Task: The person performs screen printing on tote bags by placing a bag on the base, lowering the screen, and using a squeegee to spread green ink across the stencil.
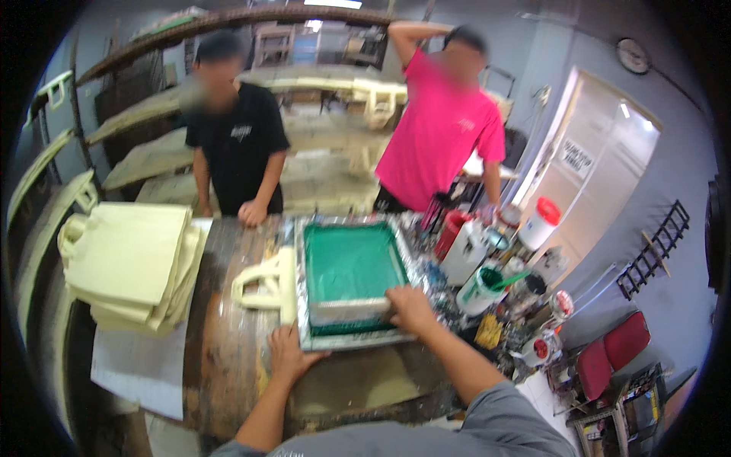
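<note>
A screen-printing frame (pixel 302 305) with silver-taped edges lies on the table before me, its mesh coated with green ink (pixel 354 259). My right hand (pixel 411 308) grips the right end of a pale, wide squeegee (pixel 349 311), which stands across the near part of the mesh. At the frame's near left corner, my left hand (pixel 289 352) rests with its thumb and fingers spread. Cream fabric with a cut-out handle (pixel 263 283) sticks out from under the frame's left side. The rest of that fabric is hidden.
A stack of cream bags (pixel 126 263) sits at the left of the wooden table (pixel 221 343). Ink tubs, a white jug (pixel 463 255) and a green-smeared bucket (pixel 480 291) crowd the right. Across the table stand two people, in black (pixel 240 145) and pink (pixel 445 133). Racks rise behind.
</note>
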### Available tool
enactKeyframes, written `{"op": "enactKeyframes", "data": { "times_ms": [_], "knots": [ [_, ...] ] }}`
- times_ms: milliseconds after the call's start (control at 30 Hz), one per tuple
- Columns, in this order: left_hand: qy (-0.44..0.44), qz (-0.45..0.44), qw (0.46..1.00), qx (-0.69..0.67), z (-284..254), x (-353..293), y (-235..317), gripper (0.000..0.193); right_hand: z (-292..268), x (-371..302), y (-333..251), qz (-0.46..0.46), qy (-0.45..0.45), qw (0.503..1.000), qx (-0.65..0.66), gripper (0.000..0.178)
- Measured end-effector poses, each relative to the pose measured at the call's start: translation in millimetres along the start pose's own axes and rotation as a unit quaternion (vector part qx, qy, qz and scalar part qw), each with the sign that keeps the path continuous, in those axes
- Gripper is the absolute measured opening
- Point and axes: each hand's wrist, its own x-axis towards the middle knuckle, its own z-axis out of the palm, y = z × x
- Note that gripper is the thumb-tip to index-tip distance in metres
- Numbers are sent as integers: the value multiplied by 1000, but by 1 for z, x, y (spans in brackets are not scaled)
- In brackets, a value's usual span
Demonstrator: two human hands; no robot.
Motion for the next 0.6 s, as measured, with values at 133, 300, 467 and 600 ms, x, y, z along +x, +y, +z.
{"op": "enactKeyframes", "data": {
  "times_ms": [133,300,467,600],
  "knots": [
    [16,4,1000,-5,-1,-1,-1,115,-1,2,0,-19,31,999,20,62],
    [3,-2,1000,-8,-4,1,1,116,-11,2,-9,-10,27,1000,8,58],
    [10,22,1000,3,-6,5,2,119,-18,1,-12,-17,29,999,8,76],
    [6,15,1000,-8,-6,5,2,119,-19,-3,-9,-66,42,997,-2,85]
  ]
}}
